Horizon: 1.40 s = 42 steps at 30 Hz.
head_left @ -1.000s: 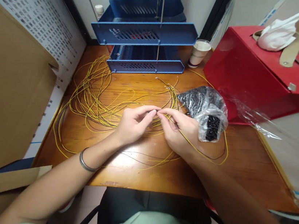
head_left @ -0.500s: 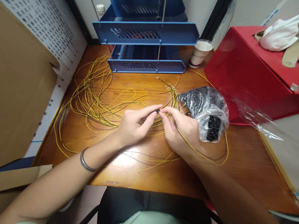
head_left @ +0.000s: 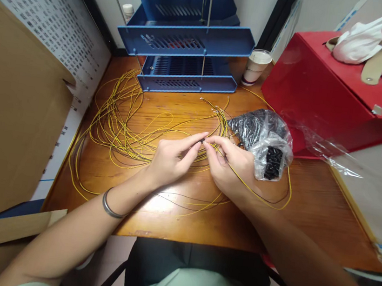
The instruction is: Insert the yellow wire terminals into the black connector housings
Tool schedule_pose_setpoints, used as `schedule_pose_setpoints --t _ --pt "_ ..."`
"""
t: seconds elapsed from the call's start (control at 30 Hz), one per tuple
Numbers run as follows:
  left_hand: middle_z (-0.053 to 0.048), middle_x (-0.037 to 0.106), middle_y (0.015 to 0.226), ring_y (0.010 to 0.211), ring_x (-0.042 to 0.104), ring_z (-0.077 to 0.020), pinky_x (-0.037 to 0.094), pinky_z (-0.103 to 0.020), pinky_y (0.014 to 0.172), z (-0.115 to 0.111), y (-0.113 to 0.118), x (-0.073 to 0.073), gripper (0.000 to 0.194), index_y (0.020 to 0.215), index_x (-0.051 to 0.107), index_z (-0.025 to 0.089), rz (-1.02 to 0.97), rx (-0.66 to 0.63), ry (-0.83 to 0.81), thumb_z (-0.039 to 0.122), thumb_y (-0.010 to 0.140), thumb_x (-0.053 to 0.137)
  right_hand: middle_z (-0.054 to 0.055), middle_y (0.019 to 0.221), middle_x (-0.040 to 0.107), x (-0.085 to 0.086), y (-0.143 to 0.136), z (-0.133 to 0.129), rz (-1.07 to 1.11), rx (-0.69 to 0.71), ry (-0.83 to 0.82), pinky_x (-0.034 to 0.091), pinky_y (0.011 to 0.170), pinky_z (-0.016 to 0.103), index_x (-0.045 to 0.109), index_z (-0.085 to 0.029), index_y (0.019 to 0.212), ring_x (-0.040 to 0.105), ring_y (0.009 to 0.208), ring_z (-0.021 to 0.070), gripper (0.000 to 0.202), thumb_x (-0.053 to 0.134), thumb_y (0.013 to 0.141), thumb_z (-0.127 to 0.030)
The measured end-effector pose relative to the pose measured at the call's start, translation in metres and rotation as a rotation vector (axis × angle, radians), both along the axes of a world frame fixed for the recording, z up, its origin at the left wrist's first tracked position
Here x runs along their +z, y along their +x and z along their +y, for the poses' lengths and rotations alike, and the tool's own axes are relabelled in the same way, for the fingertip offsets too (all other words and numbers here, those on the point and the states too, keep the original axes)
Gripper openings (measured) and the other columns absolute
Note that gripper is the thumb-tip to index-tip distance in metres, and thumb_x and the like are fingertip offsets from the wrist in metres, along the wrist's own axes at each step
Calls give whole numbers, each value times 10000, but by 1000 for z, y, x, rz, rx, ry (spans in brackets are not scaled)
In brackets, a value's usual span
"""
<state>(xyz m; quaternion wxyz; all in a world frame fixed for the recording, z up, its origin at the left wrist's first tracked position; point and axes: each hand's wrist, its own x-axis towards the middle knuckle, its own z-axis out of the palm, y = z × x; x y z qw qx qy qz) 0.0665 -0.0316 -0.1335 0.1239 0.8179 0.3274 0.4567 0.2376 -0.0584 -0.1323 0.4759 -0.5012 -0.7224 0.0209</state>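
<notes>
Between thumb and index finger, my left hand (head_left: 175, 159) pinches a small black part (head_left: 202, 140). My right hand (head_left: 230, 167) pinches the end of a yellow and black wire (head_left: 242, 182) right beside that part; the wire runs back over the right wrist and loops to the right. Whether the wire end sits inside the black part is too small to tell. Behind and left of my hands lies a loose bundle of yellow and black wires (head_left: 109, 125). A clear plastic bag of black pieces (head_left: 261, 126) lies just right of my right hand.
Blue stacked trays (head_left: 184, 86) stand at the back of the wooden table (head_left: 179, 230). A paper cup (head_left: 255, 68) is beside them. At the right is a red box (head_left: 310, 93) with tissue on top. Cardboard (head_left: 13, 105) rises along the left side.
</notes>
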Motion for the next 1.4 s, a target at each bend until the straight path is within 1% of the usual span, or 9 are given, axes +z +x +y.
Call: schedule_pose_setpoints --t 0.3,0.4,0.53,0.67,0.73,0.87,1.0,1.2,1.4 --pt "-94 817 956 532 653 -67 492 -162 561 1 -1 -2 285 1202 738 125 25 0 -4 186 962 595 -85 507 376 2 -3 -3 86 -15 -110 316 521 239 723 -178 911 372 433 81 138 620 943 -264" --pt "-66 817 886 532 654 -76 505 -171 567 0 1 0 263 1163 747 133 -14 17 -115 214 963 598 -79 505 387 4 -4 -4 157 -7 -199 322 533 246 729 -189 904 353 448 86 153 622 937 -293" --pt "-67 807 895 611 705 -100 541 -182 604 -1 4 3 206 1061 741 125 -164 2 -338 250 955 615 -66 523 420 10 -2 -2 402 45 -357 309 510 252 756 -189 895 351 475 90 163 666 898 -324" --pt "-67 797 844 667 732 -123 570 -201 637 0 6 4 181 906 712 137 -274 -41 -482 291 954 628 -22 603 559 14 1 2 654 122 -492 315 496 253 774 -174 842 403 522 95 183 724 838 -350" --pt "-51 782 760 628 718 -121 571 -206 622 1 6 3 179 914 723 137 -282 -67 -509 288 950 634 -3 656 609 13 2 5 758 181 -542 349 522 256 776 -172 840 441 557 101 202 745 821 -371" --pt "-29 764 683 589 702 -118 574 -210 612 2 5 3 201 1012 775 143 -280 -98 -504 275 950 636 -36 598 528 10 4 7 916 284 -627 370 547 258 779 -172 853 405 536 88 213 779 799 -378" --pt "-62 812 861 619 717 -111 564 -189 583 3 4 4 213 1073 784 151 -279 -86 -408 245 893 722 -58 549 462 11 4 7 921 325 -682 371 553 258 783 -169 824 362 513 79 209 794 786 -374" --pt "-50 821 887 724 770 -130 601 -178 679 4 3 4 100 934 813 169 -263 -63 -198 181 885 727 -40 584 525 17 3 4 875 296 -728 358 548 259 786 -152 838 377 527 80 282 823 749 -417" --pt "-49 813 818 681 753 -120 578 -168 665 1 2 8 107 870 796 147 -223 -3 -223 205 901 712 -5 606 575 19 3 3 763 190 -700 354 547 260 773 -158 801 475 595 117 285 789 763 -440"
